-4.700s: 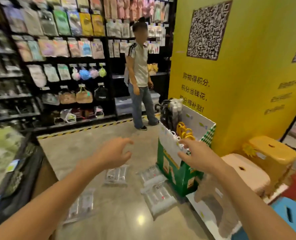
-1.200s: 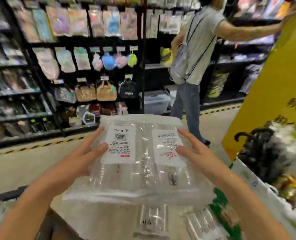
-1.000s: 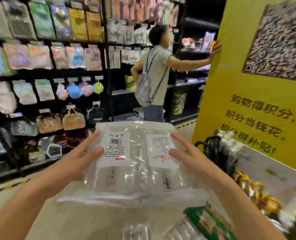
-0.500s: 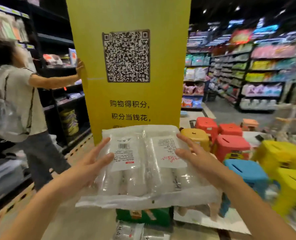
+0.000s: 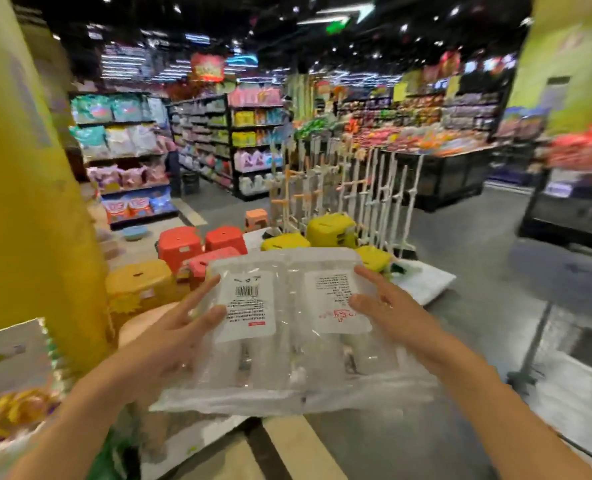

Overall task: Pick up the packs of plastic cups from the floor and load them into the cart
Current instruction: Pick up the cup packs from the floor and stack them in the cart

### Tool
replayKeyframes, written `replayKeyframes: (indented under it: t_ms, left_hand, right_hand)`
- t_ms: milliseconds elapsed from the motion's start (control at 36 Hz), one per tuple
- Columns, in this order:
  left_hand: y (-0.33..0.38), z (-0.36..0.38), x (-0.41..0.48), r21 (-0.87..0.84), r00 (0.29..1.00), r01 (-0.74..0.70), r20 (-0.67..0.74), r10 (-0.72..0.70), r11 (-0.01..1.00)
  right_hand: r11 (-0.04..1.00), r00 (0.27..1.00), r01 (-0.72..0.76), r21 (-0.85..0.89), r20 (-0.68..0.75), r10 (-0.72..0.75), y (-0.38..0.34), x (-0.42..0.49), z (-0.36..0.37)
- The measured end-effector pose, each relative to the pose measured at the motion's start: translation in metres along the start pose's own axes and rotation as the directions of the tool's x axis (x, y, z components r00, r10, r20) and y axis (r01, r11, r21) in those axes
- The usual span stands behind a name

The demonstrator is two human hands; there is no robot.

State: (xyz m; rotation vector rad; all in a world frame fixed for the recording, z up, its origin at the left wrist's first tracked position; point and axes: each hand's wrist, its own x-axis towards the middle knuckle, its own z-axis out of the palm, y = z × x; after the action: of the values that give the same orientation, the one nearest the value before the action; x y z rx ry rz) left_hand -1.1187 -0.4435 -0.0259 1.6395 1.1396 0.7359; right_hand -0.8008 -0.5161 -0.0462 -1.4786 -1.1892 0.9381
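I hold a clear pack of plastic cups flat in front of me at chest height, with two white labels facing up. My left hand grips its left edge, thumb on the barcode label. My right hand grips its right edge, fingers spread over the other label. No cart shows in this view, and no other packs on the floor are visible.
A yellow pillar stands close on my left. Red, orange and yellow plastic stools sit on the floor ahead, with a white rack behind them. Shelved aisles run beyond; grey floor stretches to the right.
I picked the pack up off the floor with both hands and have kept turning right with it. The pillar now sits at my left, and the other person is out of view.
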Motion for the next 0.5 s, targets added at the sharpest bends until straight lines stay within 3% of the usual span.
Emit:
replayKeyframes:
  t_ms: [194, 333, 500]
  left_hand:
    - [0.023, 0.136, 0.1, -0.12, 0.967, -0.061, 0.239, 0.088, 0.991]
    - [0.049, 0.208, 0.155, -0.12, 0.887, -0.065, 0.448, 0.112, 0.991]
    - [0.055, 0.277, 0.238, -0.095, 0.815, -0.115, 0.559, 0.149, 0.989]
  right_hand:
    - [0.99, 0.954, -0.144, 0.014, -0.265, 0.142, 0.05, -0.017, -0.126]
    - [0.978, 0.898, -0.208, 0.027, -0.39, 0.202, 0.076, -0.024, -0.184]
    - [0.962, 0.813, -0.263, 0.073, -0.52, 0.262, 0.101, -0.007, -0.228]
